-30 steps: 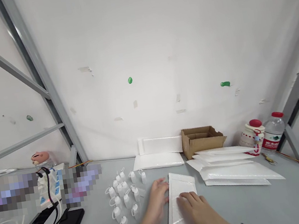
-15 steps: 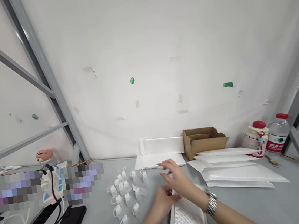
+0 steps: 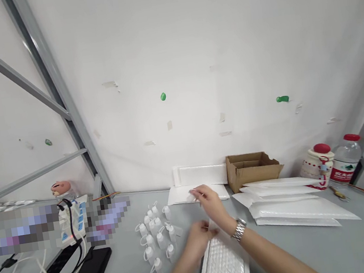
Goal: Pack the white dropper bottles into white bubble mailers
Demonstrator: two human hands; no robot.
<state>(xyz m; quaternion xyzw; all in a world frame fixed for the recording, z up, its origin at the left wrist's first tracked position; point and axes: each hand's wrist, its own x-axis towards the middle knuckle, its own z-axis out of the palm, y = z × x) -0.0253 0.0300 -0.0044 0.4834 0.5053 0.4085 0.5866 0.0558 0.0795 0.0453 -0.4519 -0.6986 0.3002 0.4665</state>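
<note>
My right hand (image 3: 210, 201), with a metal watch on its wrist, is raised over the grey table and pinches a small white bottle (image 3: 190, 196) at its fingertips. My left hand (image 3: 199, 236) is closed on the far, open end of a white bubble mailer (image 3: 223, 265) that lies flat in front of me. Several more small white capped bottles (image 3: 156, 238) stand in a cluster just left of my hands.
A stack of white mailers (image 3: 293, 206) lies to the right, behind it an open cardboard box (image 3: 251, 169). Flat mailers (image 3: 199, 176) lean on the back wall. A red-capped jar (image 3: 319, 162) and water bottle (image 3: 345, 162) stand far right. A power strip (image 3: 74, 216) with cables sits left.
My right hand left the mailer, reached forward to the bottles and now holds one lifted near the back. My left hand shifted to the mailer's far end.
</note>
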